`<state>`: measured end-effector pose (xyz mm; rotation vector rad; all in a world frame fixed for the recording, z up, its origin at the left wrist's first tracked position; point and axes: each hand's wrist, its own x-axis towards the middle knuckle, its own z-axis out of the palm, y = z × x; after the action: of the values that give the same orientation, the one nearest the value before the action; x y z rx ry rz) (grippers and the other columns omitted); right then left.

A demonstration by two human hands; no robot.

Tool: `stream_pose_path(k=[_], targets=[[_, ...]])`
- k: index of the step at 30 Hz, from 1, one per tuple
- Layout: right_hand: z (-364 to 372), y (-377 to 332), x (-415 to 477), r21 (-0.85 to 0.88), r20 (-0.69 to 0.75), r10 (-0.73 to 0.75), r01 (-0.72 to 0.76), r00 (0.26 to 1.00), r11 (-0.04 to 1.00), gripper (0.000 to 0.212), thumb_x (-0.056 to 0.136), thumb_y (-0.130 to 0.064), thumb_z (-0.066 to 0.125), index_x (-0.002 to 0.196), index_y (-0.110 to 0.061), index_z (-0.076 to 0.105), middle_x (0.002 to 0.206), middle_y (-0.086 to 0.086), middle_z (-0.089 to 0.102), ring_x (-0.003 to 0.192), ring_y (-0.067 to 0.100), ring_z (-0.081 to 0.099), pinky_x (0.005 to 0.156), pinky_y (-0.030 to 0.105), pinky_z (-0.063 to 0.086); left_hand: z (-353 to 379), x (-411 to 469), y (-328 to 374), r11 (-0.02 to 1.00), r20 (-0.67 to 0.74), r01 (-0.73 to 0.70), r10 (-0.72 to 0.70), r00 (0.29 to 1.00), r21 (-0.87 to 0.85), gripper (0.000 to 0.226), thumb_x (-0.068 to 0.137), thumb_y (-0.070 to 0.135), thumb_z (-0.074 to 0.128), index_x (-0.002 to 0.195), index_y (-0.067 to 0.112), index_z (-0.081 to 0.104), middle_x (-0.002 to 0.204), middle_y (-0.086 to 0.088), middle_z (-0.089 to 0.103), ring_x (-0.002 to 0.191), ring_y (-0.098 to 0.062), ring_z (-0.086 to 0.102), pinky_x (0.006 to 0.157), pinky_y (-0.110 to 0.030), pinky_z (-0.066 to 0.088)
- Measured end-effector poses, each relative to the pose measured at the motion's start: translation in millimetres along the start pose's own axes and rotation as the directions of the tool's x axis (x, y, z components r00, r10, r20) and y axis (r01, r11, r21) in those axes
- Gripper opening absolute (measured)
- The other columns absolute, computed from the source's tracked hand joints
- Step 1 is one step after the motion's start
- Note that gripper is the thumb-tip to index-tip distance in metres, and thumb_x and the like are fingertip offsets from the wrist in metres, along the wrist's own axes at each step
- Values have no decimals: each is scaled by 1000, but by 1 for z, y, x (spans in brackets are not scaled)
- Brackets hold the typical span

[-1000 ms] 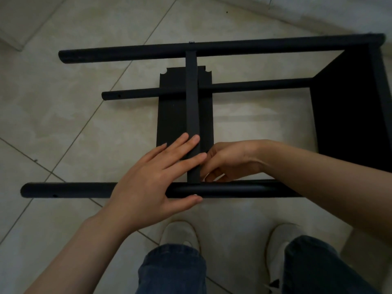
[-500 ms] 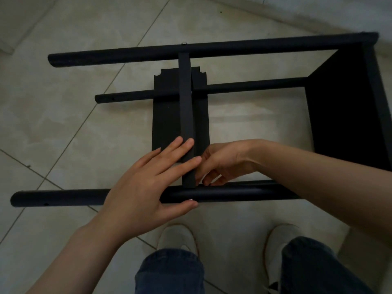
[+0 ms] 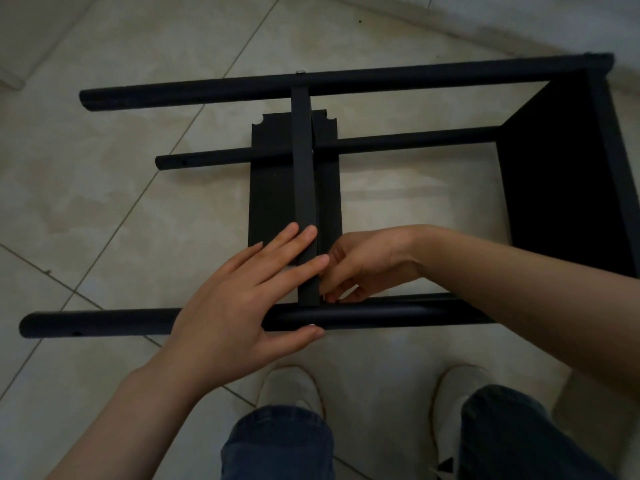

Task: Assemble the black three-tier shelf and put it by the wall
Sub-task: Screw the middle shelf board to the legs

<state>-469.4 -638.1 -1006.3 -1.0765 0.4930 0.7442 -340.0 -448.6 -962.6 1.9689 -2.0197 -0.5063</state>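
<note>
The black shelf frame lies on its side on the tiled floor. A near pole (image 3: 381, 315), a far pole (image 3: 346, 81) and a lower pole (image 3: 398, 142) run left to right into an end board (image 3: 561, 174) at the right. A middle board (image 3: 304, 174) stands edge-up between the near and far poles. My left hand (image 3: 242, 303) lies across the near pole, straight fingers pressing on the board's edge and thumb under the pole. My right hand (image 3: 363, 268) has its fingers curled at the joint of board and near pole; what they pinch is hidden.
A flat black board (image 3: 270, 188) lies on the floor under the frame. My white shoes (image 3: 291, 389) and jeans stand just in front of the near pole. A pale wall base (image 3: 485, 26) runs along the top right. Open tiled floor (image 3: 104, 202) spreads to the left.
The view has shifted slightly. My right-hand fingers have moved a little at the joint, while my left hand stays pressed on the board and pole.
</note>
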Motion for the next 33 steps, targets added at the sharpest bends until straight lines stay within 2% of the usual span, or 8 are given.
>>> stream_pose_path(k=[6,10,14,19,24,26,30,33], targets=[[1,0,5,-23,-29,30,-31,999,999,19,93,-12,63,108,-3,69,93,5,68,86,15,61,85,31,47,0,0,1,1000,-11,-4,4,1000,-3,73,87,61,56,151,28,43,165,5,28,154,-11,22,116,-44,37],[-1,2,4,29,16,19,-19,1000,999,11,93,-10,63,97,-7,73,91,5,70,89,16,62,88,31,48,0,0,1,1000,-13,-7,7,1000,0,73,88,62,56,151,27,44,165,4,28,154,-11,21,116,-44,36],[0,3,7,-28,-26,34,-35,999,999,24,92,-17,65,111,-2,68,91,4,69,85,16,61,87,32,46,0,0,0,1000,-4,-5,5,1000,1,73,88,63,54,151,28,42,166,6,26,154,-10,19,118,-41,34],[-5,1,3,39,18,5,-6,1000,999,10,92,-11,63,94,-9,73,92,4,71,87,14,64,89,30,50,1,0,0,1000,-8,-6,6,1000,4,73,88,63,55,151,28,42,166,5,27,154,-11,20,116,-45,37],[-1,2,8,-57,-18,33,-34,999,998,12,91,-17,66,96,-8,71,90,4,70,83,15,60,85,31,46,1,0,0,1000,-12,-11,11,1000,-10,73,88,62,56,150,26,45,165,4,28,154,-12,22,114,-48,40],[-3,2,6,-25,-2,39,-39,999,999,17,92,-18,66,104,-7,71,94,5,69,84,15,61,85,31,46,1,0,0,1000,-13,-8,7,1000,-13,73,87,61,56,150,26,45,165,4,28,154,-12,22,114,-48,41],[-3,4,5,44,33,9,-11,999,999,12,94,-11,62,92,-11,74,88,2,71,84,14,63,84,30,50,1,0,-1,1000,-11,-7,7,1000,-8,73,87,62,56,151,27,44,166,5,27,154,-11,21,115,-46,38],[0,4,8,-19,-22,23,-23,999,1000,21,94,-13,62,111,-2,68,95,5,68,88,18,60,88,33,46,1,0,-1,1000,-13,-9,8,1000,-10,73,88,62,56,151,27,44,166,5,27,154,-11,21,115,-45,38]])
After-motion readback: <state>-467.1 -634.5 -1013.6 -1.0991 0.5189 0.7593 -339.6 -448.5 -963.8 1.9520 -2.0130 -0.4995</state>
